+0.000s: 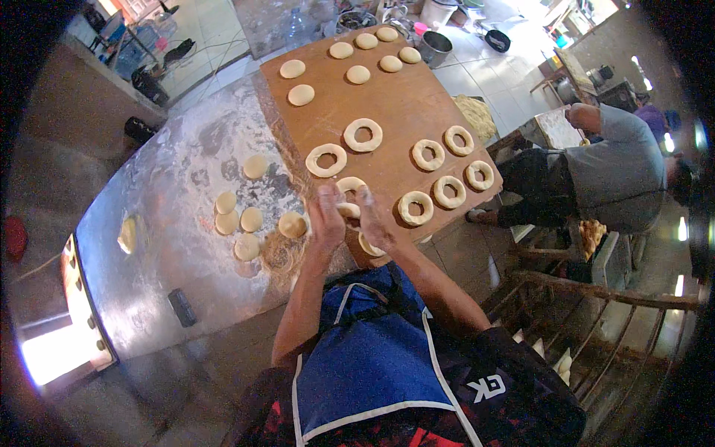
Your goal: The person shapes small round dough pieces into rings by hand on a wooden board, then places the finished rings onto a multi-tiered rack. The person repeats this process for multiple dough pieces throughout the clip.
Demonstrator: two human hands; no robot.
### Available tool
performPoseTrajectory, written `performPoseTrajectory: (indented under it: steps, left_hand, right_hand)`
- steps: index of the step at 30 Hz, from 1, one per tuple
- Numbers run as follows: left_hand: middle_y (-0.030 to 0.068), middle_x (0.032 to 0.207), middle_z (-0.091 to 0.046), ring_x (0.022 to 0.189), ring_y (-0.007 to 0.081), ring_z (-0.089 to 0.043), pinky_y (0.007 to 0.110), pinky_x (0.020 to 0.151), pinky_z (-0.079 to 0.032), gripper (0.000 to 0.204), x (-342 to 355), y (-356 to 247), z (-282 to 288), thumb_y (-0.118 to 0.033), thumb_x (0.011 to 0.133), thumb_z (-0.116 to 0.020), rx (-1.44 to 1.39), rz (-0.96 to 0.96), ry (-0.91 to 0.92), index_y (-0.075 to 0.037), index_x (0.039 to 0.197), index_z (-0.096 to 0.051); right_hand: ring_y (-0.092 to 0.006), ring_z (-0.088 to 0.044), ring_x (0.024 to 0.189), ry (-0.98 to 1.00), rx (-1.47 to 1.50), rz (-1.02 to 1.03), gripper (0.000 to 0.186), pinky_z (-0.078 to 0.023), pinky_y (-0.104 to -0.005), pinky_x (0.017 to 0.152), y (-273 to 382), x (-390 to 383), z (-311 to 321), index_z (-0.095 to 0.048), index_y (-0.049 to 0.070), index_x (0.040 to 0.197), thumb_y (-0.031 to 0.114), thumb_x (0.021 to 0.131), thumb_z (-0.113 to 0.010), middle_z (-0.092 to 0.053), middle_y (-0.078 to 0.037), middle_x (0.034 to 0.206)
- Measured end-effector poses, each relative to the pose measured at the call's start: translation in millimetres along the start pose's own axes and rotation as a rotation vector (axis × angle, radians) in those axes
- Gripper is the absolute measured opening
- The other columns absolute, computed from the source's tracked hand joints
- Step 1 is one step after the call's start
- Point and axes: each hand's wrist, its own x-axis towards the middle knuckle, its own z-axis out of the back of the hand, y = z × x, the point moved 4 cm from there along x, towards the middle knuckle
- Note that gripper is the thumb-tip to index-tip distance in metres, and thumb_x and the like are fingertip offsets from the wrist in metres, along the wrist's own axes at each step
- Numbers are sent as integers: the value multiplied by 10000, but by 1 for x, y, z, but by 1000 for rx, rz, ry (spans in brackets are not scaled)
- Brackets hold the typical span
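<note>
My left hand and my right hand face each other over the near edge of a brown wooden board. Between them they hold a pale dough piece; the fingers hide much of it, so I cannot tell its full shape. One dough ring lies on the board just past my fingertips, and another dough ring is partly covered by my right wrist. Several more dough rings are spread over the board. To the left of my left hand, round dough pieces sit on a floured metal tabletop.
Flattened dough rounds lie at the board's far end. Brown crumbs are heaped near my left wrist. A small black object rests on the metal. Another person bends at the right, beyond a wooden rack. Buckets stand behind.
</note>
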Motion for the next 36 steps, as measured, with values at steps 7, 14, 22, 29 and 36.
performPoseTrajectory:
  steps: [7, 14, 22, 29, 36]
  left_hand:
    - [143, 905, -647, 823, 232, -593, 400, 783, -483, 514, 5, -3, -22, -404, 1023, -304, -67, 241, 134, 13, 973, -601]
    - [141, 926, -600, 793, 236, -584, 333, 717, -489, 349, 4, -4, -58, -285, 1021, -403, 183, -284, 27, 22, 1006, -567]
    - [78, 788, -532, 724, 167, -523, 328, 670, -469, 405, 58, -10, -89, -341, 1031, -340, -152, 411, 140, -16, 868, -520]
    - [216, 945, -600, 909, 381, -594, 477, 791, -469, 201, 67, -21, -98, -168, 869, -602, 786, -225, 200, 18, 942, -591]
    - [176, 949, -623, 883, 355, -618, 448, 797, -486, 301, 68, -3, -95, -253, 811, -708, 801, -160, 246, -35, 1011, -654]
  right_hand:
    - [-226, -468, 734, -100, 98, 30, 722, -422, -404, 660, 0, 2, 31, -521, -48, 883, 589, 997, -202, -565, -142, 833]
    - [-185, -428, 658, -360, -185, 445, 556, -398, -381, 614, -26, 9, 62, -479, -10, 763, 464, 1011, -329, -473, -56, 687]
    - [-159, -539, 646, -141, 56, 120, 294, -460, -331, 625, -25, 32, 121, -590, -11, 943, 178, 779, -743, -588, -55, 762]
    - [-349, -594, 904, -173, -502, -77, 445, -493, -445, 767, -47, 16, 135, -520, -13, 1197, 160, 822, -686, -588, -205, 994]
    - [-365, -535, 990, -93, -732, 314, 396, -460, -465, 818, -41, 29, 120, -587, 83, 1154, 61, 763, -643, -538, -192, 1029]
